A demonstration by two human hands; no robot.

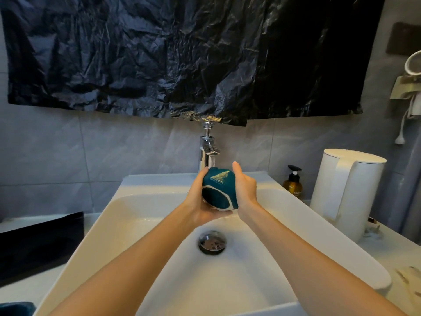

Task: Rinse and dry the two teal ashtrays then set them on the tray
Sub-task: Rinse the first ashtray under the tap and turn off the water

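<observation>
**Teal ashtray held under the running tap**

Left fingers curled up round the far left side of a glossy teal ashtray with a pale hexagonal outline on its base, cupping it from below in the left hand. Clasped on the opposite side by the right hand, palm against the ashtray's right wall and thumb straight up beside it; the other right fingers out of sight behind the piece. Tilted, base turned toward the camera, top edge directly under the spout of the chrome tap, with a thin stream of water landing on it. Held in the air above the back of the white ceramic basin, well clear of the round metal drain nearer the camera.

On the surface to the left, apart from both hands, a black rectangular tray. In the bottom left corner, a sliver of something teal, too cropped to identify. To the right of the basin, an amber pump bottle beside a tall white lidded jug. Across the wall above, a crumpled black plastic sheet.
</observation>
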